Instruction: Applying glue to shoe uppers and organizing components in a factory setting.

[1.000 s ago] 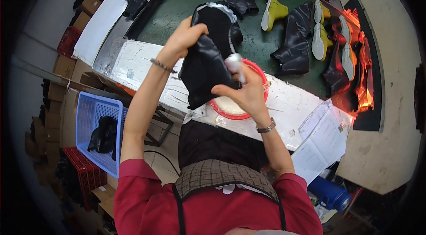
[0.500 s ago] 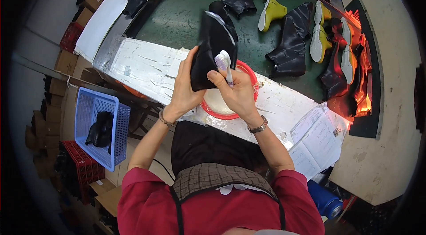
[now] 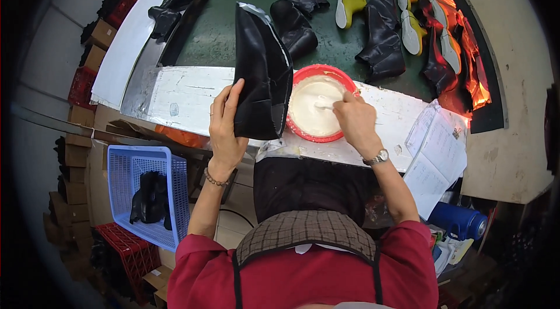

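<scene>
My left hand (image 3: 228,119) grips a black leather boot upper (image 3: 256,75) from its left side, fingers wrapped on its lower part. A white line of paste runs along the upper's edge. My right hand (image 3: 357,119) is closed on the handle of a toothbrush (image 3: 324,105), its head dipped in creamy white paste (image 3: 309,96). The paste fills a red bowl (image 3: 294,125) on the white board, just right of the upper. Beyond the bowl, more black boot uppers (image 3: 294,29) lie on the green belt.
Yellow shoe lasts (image 3: 350,5) with pale soles stand on the green belt (image 3: 233,5). A glowing orange heater opening (image 3: 479,96) is at the right. Papers (image 3: 434,157) lie on the board's right end. A blue basket (image 3: 178,192) holding black pieces stands lower left.
My right hand has moved the toothbrush from the boot upper down into the paste bowl. The upper, still in my left hand, has shifted left and turned more upright. The whole view has shifted.
</scene>
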{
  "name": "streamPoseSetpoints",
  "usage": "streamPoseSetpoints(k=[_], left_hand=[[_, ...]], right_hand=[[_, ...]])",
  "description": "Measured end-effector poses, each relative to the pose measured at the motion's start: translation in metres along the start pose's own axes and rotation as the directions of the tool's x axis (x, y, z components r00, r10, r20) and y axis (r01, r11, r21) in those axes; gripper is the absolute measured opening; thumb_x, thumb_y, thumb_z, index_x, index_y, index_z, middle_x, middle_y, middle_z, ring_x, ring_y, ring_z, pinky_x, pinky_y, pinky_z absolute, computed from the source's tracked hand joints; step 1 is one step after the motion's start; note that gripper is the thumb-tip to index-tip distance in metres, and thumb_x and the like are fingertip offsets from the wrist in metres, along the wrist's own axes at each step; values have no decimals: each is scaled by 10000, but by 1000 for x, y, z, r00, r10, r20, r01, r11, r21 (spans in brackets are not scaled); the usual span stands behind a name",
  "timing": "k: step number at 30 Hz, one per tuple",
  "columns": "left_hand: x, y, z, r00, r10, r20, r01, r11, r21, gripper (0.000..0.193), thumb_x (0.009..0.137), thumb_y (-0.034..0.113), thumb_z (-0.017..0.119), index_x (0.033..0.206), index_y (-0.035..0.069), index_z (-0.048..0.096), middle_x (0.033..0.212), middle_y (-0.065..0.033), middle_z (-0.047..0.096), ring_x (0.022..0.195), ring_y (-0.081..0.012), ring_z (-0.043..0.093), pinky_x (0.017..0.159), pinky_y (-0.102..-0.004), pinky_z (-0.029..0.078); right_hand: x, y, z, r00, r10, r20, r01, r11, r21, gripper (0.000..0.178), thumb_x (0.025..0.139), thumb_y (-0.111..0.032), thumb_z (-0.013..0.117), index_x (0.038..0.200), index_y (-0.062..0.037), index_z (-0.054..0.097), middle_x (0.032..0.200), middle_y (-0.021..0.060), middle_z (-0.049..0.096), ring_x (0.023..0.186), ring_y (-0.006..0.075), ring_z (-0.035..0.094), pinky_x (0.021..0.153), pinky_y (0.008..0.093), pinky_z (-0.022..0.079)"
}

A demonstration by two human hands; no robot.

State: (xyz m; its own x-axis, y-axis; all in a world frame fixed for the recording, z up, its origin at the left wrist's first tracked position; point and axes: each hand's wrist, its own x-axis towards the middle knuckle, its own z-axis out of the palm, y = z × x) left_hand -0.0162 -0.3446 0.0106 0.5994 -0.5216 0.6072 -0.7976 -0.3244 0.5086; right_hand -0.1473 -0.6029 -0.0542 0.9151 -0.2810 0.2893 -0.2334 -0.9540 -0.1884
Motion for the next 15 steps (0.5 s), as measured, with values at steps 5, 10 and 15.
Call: streamPoseSetpoints(k=[5,10,15], left_hand=[[-4,2,-13,994,6,108,-8,1000,20,783,712,-89,698,1446,113,519,1329,-172,539,1138,-376,547,975,-425,462],[-5,22,-17,983,83,161,-75,996,-56,695,739,-28,719,1406,85,557,1330,-169,552,1122,-365,554,963,-424,467],[-13,17,-25,958,203,204,-177,974,-138,596,766,50,742,1345,48,603,1306,-170,585,1089,-332,571,931,-395,476]], right_hand=[[-8,-14,-54,942,233,-242,-28,771,636,144,877,-140,739,994,-59,761,784,81,666,594,169,592,546,287,449],[-4,-10,-65,935,208,-286,35,752,658,141,887,-88,725,1007,-19,750,779,56,643,616,118,550,548,252,414],[20,8,-73,929,181,-323,54,795,604,137,888,-70,726,1007,-9,753,790,27,632,627,73,509,535,231,366]])
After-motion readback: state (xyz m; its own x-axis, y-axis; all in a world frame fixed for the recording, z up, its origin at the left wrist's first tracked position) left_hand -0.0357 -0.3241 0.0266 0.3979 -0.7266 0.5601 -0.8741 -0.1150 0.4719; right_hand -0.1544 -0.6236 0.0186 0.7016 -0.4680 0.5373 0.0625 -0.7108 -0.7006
